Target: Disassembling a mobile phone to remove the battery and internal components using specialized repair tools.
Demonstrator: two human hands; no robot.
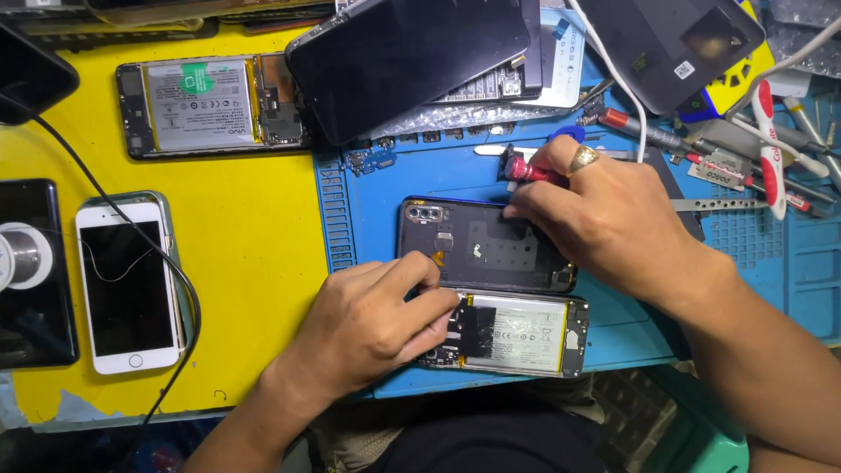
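While a person leans over a cluttered repair bench, both bare hands work at an opened smartphone (517, 337) lying on a blue work mat (368, 188). That phone lies face down with its back removed, showing a pale battery and a dark circuit board at its left end. Just above it, touching along one long edge, lies its dark back cover (477, 250), inner side up, with a camera window at the upper left corner. Resting on the left end of the opened phone, the left hand (372, 324) has its fingers curled and pressed against the circuit board; whether it pinches anything there cannot be told. Over the upper right of the back cover, the right hand (604, 215), a gold ring on one finger, grasps a red-handled screwdriver (526, 170), its fingertips touching the cover's edge. To the left, on a yellow surface (245, 263), lie a white smartphone (127, 289) face up and, farther back, another opened phone (215, 105) with its battery showing. A dark phone screen (407, 61) rests at the top centre, and assorted hand tools (771, 149) lie at the right.
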